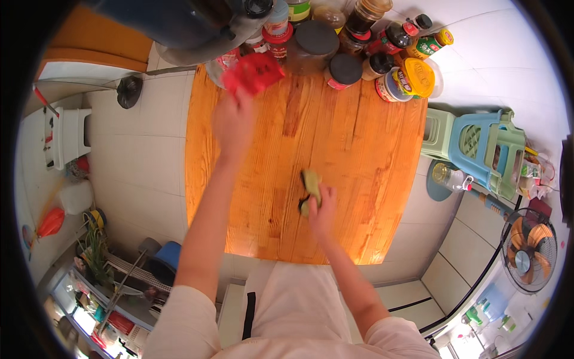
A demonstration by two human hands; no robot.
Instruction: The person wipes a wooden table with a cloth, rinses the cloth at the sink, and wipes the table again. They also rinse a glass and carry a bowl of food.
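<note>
A glossy wooden tabletop (pixel 358 134) lies before me. My left hand (pixel 234 123) is over its far left part, gripping a red packet (pixel 256 74) with dark markings; both are motion-blurred. The packet is in front of several jars at the back edge, and I cannot tell whether it touches them. Near the middle of the table, my right hand (pixel 323 213) holds a crumpled yellow-green and black cloth (pixel 312 184). The cloth is low over the wood or on it. Part of it is hidden by my fingers.
Along the back stand a dark-lidded jar (pixel 343 71), a yellow-lidded tub (pixel 417 77), several sauce bottles (pixel 397 36) and a large dark appliance (pixel 179 22). Plastic stools (pixel 475 139) and a fan (pixel 527 256) are on the right. A black bag (pixel 129 91) sits at left.
</note>
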